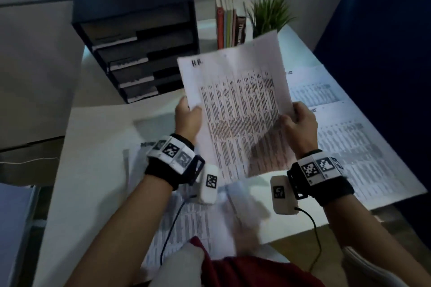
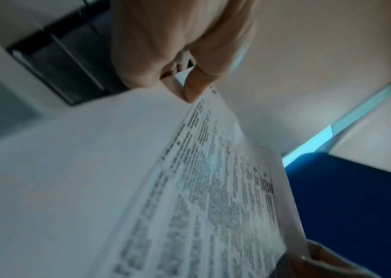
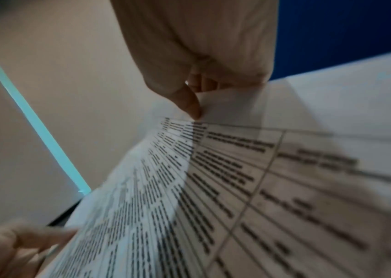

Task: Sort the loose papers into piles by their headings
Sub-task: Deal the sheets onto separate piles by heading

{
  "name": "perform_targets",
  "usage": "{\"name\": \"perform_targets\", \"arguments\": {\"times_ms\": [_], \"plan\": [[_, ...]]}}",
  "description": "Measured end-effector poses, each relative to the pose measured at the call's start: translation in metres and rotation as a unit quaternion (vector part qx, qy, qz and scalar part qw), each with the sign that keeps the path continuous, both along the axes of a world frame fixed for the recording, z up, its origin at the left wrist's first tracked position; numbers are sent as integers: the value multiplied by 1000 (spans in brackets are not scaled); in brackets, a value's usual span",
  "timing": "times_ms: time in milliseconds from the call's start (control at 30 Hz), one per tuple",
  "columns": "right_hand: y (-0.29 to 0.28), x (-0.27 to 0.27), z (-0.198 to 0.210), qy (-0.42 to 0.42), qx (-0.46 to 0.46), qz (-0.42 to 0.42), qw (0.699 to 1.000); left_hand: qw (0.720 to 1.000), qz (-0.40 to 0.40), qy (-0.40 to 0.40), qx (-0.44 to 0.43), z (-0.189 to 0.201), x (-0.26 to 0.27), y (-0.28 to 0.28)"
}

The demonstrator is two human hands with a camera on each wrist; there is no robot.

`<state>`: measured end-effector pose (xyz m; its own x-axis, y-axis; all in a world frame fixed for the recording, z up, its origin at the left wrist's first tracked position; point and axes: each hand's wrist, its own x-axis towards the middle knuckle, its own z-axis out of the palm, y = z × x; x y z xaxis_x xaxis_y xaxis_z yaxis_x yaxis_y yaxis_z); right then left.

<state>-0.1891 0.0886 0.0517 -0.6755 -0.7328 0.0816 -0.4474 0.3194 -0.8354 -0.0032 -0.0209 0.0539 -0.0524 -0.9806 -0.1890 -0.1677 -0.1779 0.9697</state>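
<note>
Printed sheet [image 1: 235, 109] held up off the tabletop [image 1: 93, 170] in both hands, heading end farthest from body.

Left hand [image 1: 187, 119] pinching left edge, right hand [image 1: 299, 123] pinching right edge, thumbs on printed face; likely held taut and tilted so the top-left heading reads before choosing a pile. Heading itself too blurred to read. Two table-printed sheets [image 1: 349, 137] laid flat at right, apparently piles begun; loose papers [image 1: 193, 221] near body, unsorted. Black tray organizer [image 1: 140, 53] behind left. Head view alone gives heading and piles; left wrist view shows thumb-tip [image 2: 191, 90] clamped on the edge; right wrist view shows the grid lines of the table [image 3: 237, 188].
</note>
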Motion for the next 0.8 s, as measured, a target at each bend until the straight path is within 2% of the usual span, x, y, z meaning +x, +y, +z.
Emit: {"name": "perform_targets", "arguments": {"times_ms": [100,200,300,400,533,667,800], "plan": [[23,-35,-14,31,100,-28,994,993,-64,-53,89,-39,-39,24],[45,-60,-34,36,173,-43,983,970,-137,-143,143,-70,-67,51],[65,-72,-56,50,222,-46,973,951,-160,-221,145,-82,-76,72],[75,-76,-73,43,253,-36,966,938,-150,-290,119,-86,-79,88],[76,-74,-88,86,285,-12,955,885,-174,-416,115,-80,-87,100],[78,-69,-90,134,362,91,918,884,-161,-418,132,-77,-90,108],[78,-66,-86,162,383,122,901,872,-171,-442,122,-76,-83,113]]}}
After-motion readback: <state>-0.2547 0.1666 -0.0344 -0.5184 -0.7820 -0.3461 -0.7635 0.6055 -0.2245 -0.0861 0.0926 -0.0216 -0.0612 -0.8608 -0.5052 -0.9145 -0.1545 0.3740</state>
